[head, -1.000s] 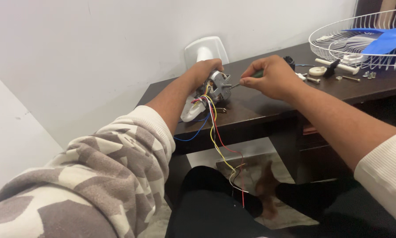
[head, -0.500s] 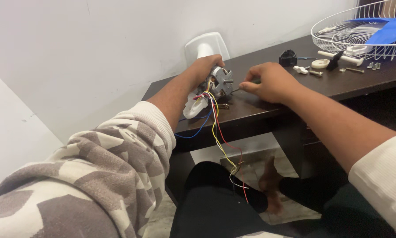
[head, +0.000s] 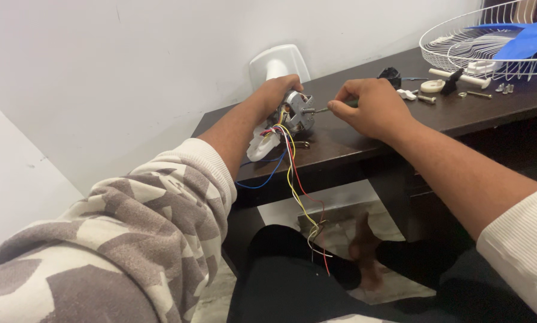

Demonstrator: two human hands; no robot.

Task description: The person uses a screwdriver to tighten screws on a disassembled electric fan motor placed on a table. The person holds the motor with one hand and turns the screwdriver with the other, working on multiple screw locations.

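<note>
Hands: both are set at the near-left corner of the dark wooden desk [head: 364, 140], the left hand [head: 277, 90] closed over the top of a small grey fan motor [head: 296, 113], the right hand [head: 373, 107] pinched shut on a thin tool [head: 334, 107], apparently a screwdriver, whose tip is aimed at the motor's shaft side.
Change: half a second ago the right hand lay lower on the desk, just beside the motor; it is now raised and drawn slightly back, with the tool's shank exposed between fingers and motor. The tool seems to be realigned on the motor, not set aside.
Motor position: it is kept pressed to the desk edge under the left hand, in front of a white plastic housing [head: 278, 63] that stands against the wall.
Fan guard: a white wire grille [head: 460, 42] with a blue blade [head: 528, 39] lies at the far right of the desk, well apart from the hands.
Wires: yellow, red and blue leads [head: 292, 173] hang from the motor over the desk edge towards the lap.
Small parts: screws and white pieces [head: 433, 90] are scattered near the grille, untouched.
</note>
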